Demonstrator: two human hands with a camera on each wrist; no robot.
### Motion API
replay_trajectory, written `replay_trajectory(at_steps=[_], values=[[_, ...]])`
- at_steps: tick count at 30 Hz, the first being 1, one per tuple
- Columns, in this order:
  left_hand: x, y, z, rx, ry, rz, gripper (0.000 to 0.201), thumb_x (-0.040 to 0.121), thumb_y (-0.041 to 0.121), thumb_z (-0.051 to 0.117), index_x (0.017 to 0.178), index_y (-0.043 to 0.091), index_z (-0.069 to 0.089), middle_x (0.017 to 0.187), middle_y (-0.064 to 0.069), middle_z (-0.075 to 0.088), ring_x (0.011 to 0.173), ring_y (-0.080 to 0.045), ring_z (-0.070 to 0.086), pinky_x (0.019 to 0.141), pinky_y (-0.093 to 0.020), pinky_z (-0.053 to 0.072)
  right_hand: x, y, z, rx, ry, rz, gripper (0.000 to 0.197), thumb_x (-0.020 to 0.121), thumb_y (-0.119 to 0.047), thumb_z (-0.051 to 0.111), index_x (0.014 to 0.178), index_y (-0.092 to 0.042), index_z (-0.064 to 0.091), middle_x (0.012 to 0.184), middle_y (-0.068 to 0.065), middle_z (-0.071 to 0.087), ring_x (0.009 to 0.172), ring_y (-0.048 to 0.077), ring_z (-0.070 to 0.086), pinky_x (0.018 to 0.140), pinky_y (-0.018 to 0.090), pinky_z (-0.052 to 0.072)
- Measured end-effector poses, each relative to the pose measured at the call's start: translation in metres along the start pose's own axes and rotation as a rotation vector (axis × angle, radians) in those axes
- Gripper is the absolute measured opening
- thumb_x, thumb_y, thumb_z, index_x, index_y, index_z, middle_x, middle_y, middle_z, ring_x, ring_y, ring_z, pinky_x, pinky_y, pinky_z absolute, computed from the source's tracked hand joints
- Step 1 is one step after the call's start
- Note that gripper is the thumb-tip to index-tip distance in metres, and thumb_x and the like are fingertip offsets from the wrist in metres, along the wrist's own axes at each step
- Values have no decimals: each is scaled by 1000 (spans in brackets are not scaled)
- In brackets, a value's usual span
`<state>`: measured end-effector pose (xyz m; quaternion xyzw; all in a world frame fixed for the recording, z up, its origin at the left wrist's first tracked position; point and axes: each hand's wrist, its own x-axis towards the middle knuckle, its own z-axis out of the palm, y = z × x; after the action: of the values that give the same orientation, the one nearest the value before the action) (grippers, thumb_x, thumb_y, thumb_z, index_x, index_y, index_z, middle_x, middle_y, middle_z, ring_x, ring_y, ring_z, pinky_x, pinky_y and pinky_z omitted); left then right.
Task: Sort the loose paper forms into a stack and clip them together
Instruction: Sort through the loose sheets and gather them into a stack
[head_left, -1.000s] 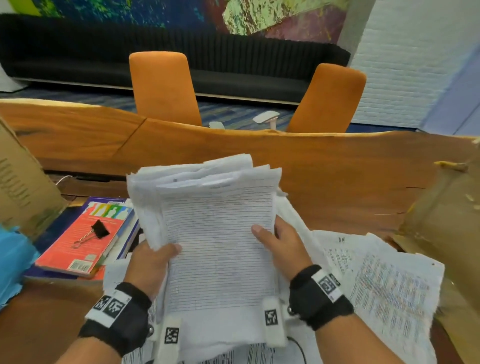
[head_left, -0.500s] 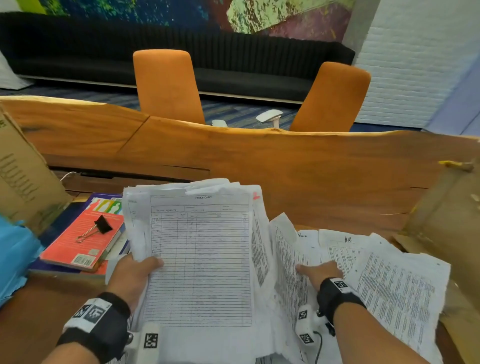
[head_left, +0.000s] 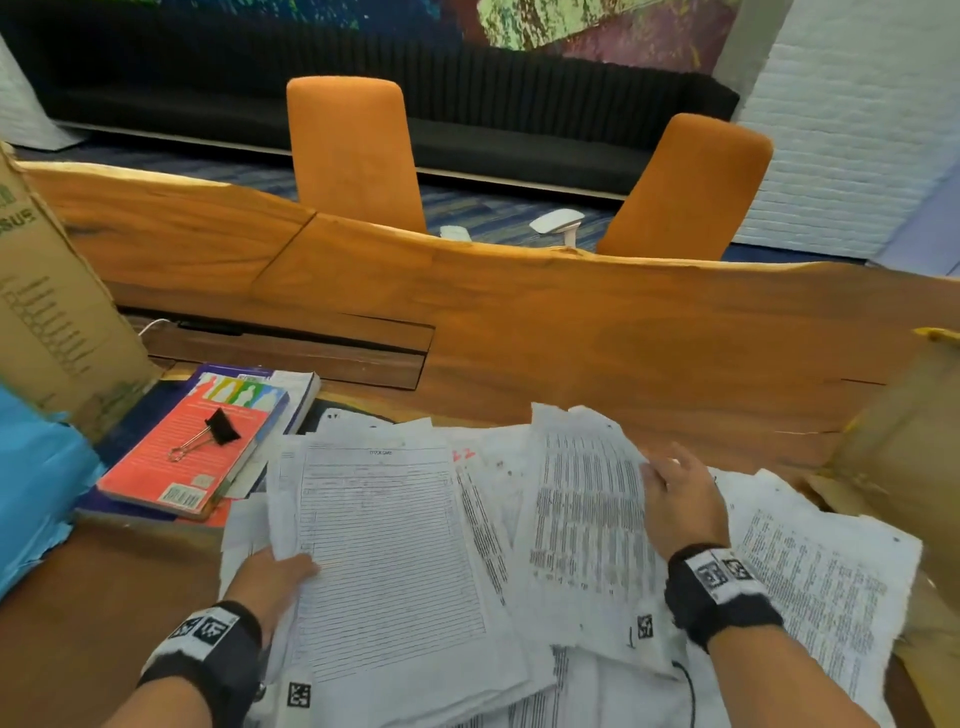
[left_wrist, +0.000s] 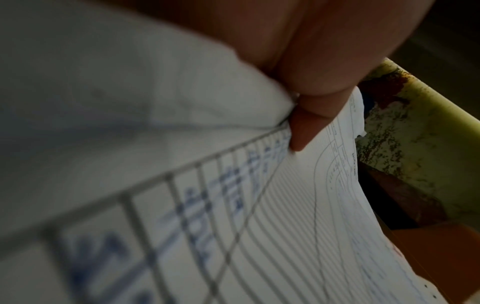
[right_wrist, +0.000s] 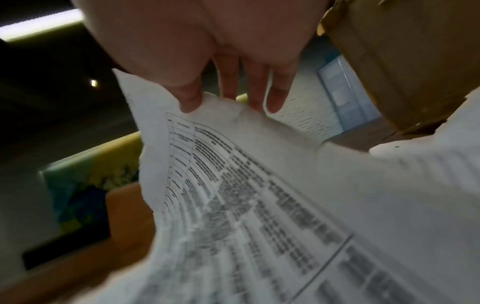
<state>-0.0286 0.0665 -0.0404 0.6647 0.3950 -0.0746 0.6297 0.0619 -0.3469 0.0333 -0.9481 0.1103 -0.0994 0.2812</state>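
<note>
A stack of paper forms (head_left: 384, 545) with a ruled stock card on top lies low over the wooden table (head_left: 571, 338). My left hand (head_left: 275, 571) grips the stack's left edge, thumb on top; the left wrist view shows that thumb (left_wrist: 306, 123) pressing the ruled form (left_wrist: 298, 205). My right hand (head_left: 680, 499) pinches the right edge of a printed sheet (head_left: 582, 499), which curls up off the pile. In the right wrist view the thumb lies in front of this sheet (right_wrist: 233, 185) and the fingers (right_wrist: 257, 92) behind it. A black binder clip (head_left: 208, 434) lies on a red book (head_left: 182, 467).
More loose sheets (head_left: 821, 571) spread out to the right and under my wrists. Cardboard boxes stand at the left (head_left: 47, 312) and at the right (head_left: 904, 441). Blue material (head_left: 31, 478) lies at the left edge. Two orange chairs (head_left: 353, 150) stand beyond the table.
The stack went from upright in both hands to lying low in the left hand alone. The right hand let go of it, moved right and took hold of a printed sheet.
</note>
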Motion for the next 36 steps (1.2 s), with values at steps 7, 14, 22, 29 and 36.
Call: replay_trajectory(at_steps=[7, 14, 22, 29, 36], values=[[-4, 9, 5, 9, -26, 70, 32, 95, -8, 56, 125, -6, 62, 110, -20, 69, 100, -36, 65, 95, -44, 47, 6, -65, -72, 454, 123, -163, 15, 100, -13, 52, 91, -16, 64, 78, -1, 63, 68, 16, 54, 60, 26, 44], [-13, 6, 19, -127, -147, -65, 33, 98, 20, 62, 126, 2, 66, 106, -16, 75, 102, -35, 69, 98, -47, 50, 2, -102, -19, 392, -149, -83, 23, 100, -14, 52, 79, -16, 60, 72, -2, 61, 63, 16, 53, 55, 27, 40], [-20, 0, 10, -277, -265, -135, 54, 86, 41, 69, 133, 15, 63, 126, -11, 70, 124, -35, 61, 113, -53, 38, -44, -87, 92, 66, -552, 218, 80, 87, -62, 56, 149, -17, 31, 148, 7, 45, 132, 29, 47, 105, 40, 41], [-17, -10, 34, -38, -224, -95, 48, 87, 21, 77, 130, 6, 61, 115, -13, 71, 107, -34, 65, 95, -46, 52, -77, -84, 117, -134, -662, -30, 84, 88, -63, 50, 152, -17, 22, 152, 6, 35, 137, 29, 37, 113, 44, 32], [-17, -14, 42, -103, -149, -60, 49, 94, 10, 68, 139, 0, 55, 128, -21, 66, 117, -39, 61, 109, -57, 43, -65, -53, 103, -211, -705, 160, 83, 84, -69, 47, 147, -17, 34, 147, 8, 37, 134, 30, 40, 110, 46, 37]])
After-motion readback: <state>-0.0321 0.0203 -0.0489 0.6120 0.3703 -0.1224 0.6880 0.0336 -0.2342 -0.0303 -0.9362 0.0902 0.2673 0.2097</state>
